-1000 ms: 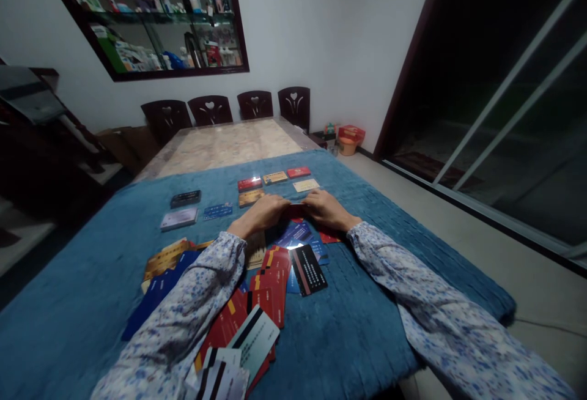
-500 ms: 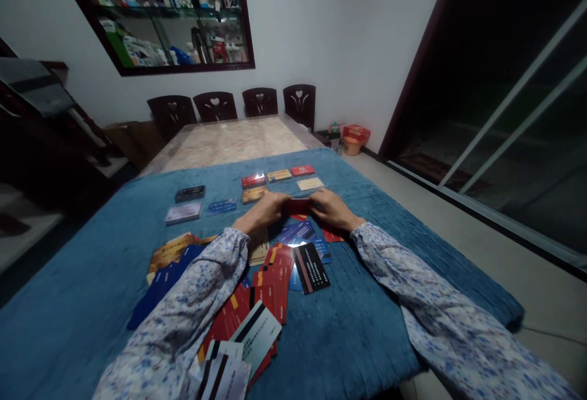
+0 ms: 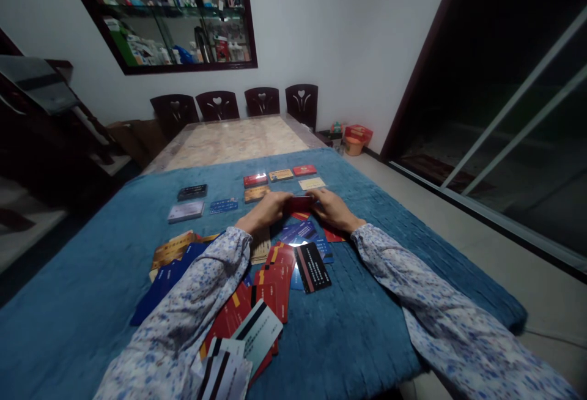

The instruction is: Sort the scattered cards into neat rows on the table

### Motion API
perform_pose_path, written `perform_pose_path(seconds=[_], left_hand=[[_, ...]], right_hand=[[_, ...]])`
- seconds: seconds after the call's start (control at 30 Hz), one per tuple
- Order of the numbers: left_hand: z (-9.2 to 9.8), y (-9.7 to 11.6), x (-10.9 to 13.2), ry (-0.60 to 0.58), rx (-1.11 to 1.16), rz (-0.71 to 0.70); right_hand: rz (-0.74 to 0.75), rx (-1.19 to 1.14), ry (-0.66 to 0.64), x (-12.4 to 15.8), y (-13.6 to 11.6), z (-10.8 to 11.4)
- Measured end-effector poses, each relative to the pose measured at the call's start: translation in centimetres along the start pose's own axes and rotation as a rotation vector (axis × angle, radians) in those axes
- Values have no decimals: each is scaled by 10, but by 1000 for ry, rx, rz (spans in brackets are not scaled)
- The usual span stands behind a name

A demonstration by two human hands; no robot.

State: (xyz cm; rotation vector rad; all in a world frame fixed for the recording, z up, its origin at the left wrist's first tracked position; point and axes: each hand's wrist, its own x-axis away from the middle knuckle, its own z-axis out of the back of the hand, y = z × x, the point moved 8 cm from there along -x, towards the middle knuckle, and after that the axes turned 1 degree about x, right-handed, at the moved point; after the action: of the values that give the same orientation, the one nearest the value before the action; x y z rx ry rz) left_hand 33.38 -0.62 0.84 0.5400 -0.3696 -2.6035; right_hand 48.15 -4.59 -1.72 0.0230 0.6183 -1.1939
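Between fingers point(image 3: 280, 200), red card point(image 3: 299, 203) crosswise.

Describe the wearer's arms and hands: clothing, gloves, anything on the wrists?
The left hand and right hand are bare, with no gloves; no watch or bracelet shows. The left sleeve and right sleeve match: long, loose, pale cloth with a scattered blue print, drawn in at the wrists. Fingers are too dim and partly hidden to rule out rings.

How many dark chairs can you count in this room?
4, in a row near the wall: leftmost chair, second chair, third chair, rightmost chair. Others may be hidden.
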Motion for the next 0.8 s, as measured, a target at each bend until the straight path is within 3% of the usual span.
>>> perform_pose_path(seconds=[0.2, 0.53, 0.8], left_hand=[[-7, -8, 0, 48, -65, 14], [-5, -9, 5, 35, -169, 199], [-4, -9, 4, 71, -227, 194]], right_hand=[[-14, 34, 2, 2, 1, -1], [-61, 63, 8, 2, 1, 0], [3, 28, 40, 1, -3, 1]])
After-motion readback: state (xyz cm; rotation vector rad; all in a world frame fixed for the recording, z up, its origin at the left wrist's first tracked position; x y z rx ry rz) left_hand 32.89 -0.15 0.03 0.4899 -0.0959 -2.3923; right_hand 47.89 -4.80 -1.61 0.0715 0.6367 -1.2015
